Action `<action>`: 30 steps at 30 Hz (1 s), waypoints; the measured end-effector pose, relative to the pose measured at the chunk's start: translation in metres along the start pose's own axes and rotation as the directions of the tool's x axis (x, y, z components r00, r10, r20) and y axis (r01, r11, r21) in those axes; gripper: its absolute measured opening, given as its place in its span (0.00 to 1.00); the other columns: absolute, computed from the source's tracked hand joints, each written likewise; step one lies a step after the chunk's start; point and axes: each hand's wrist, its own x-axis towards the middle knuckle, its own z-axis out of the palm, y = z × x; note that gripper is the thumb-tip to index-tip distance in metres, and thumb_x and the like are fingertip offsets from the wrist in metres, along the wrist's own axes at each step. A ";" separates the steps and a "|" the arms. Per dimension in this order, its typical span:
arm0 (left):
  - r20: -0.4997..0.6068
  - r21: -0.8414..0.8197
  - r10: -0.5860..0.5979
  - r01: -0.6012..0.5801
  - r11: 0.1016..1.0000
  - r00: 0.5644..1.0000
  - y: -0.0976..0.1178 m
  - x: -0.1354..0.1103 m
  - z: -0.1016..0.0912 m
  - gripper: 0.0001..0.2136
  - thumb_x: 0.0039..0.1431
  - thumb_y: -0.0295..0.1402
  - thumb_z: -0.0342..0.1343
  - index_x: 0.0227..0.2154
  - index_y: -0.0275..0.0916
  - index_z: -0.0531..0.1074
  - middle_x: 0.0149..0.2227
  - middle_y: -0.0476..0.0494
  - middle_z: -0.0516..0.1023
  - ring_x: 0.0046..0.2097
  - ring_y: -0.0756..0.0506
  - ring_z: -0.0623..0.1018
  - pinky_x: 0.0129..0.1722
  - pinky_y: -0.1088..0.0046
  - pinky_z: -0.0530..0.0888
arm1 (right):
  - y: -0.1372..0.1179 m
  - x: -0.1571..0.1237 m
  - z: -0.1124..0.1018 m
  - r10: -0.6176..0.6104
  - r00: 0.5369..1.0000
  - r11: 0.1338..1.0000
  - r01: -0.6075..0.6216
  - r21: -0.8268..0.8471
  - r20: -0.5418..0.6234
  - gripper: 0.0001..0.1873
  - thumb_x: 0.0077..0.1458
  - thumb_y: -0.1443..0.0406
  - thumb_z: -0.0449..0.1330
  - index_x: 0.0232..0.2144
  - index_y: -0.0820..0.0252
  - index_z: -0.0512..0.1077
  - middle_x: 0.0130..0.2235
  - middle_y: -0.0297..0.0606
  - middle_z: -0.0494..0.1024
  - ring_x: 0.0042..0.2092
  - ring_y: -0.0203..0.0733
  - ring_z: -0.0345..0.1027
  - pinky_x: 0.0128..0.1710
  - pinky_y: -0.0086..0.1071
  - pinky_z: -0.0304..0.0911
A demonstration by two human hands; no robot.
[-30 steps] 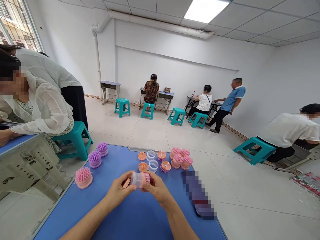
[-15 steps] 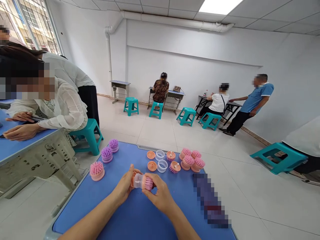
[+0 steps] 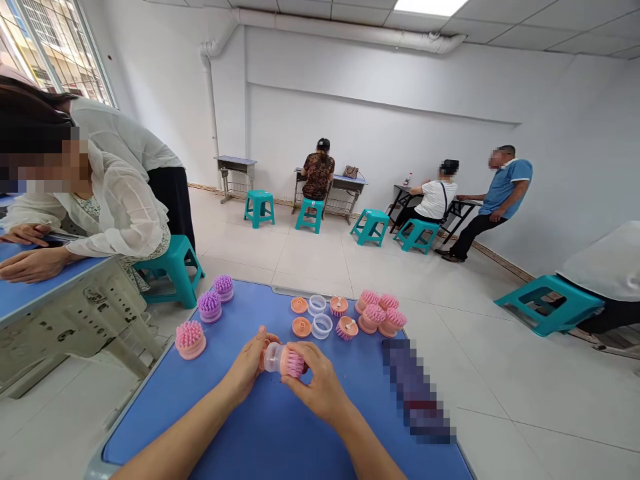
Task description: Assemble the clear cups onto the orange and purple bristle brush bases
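Both my hands hold one pink brush [image 3: 284, 360] with a clear middle ring, just above the blue table [image 3: 260, 433]. My left hand [image 3: 249, 369] grips its base end, fingers curled. My right hand [image 3: 316, 385] pinches the bristle end. Beyond them lie two orange caps [image 3: 301, 316], two clear rings [image 3: 320, 315] and two upturned bristle heads [image 3: 343, 317]. A cluster of pink brushes [image 3: 378, 313] stands at the far right, two purple brushes [image 3: 216, 298] at the far left, and one pink brush [image 3: 191, 339] near the left edge.
A blurred dark object [image 3: 415, 393] lies on the table's right side. A person in white [image 3: 100, 200] leans over a neighbouring blue desk [image 3: 30, 283] at left. Teal stools [image 3: 173, 267] and several other people at desks fill the room behind.
My hands with the brush have stayed close together and sunk slightly toward the table. The view has swung a little left, then steadied.
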 end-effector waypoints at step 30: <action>0.079 -0.036 -0.020 0.023 0.999 0.997 -0.001 -0.003 0.003 0.23 0.48 0.54 0.50 0.30 0.37 0.70 0.25 0.50 0.71 0.27 0.49 0.70 0.28 0.74 0.66 | 0.001 0.001 0.001 -0.047 0.999 0.999 0.047 -0.018 -0.013 0.24 0.44 0.71 0.61 0.46 0.54 0.65 0.43 0.40 0.71 0.43 0.43 0.67 0.42 0.36 0.66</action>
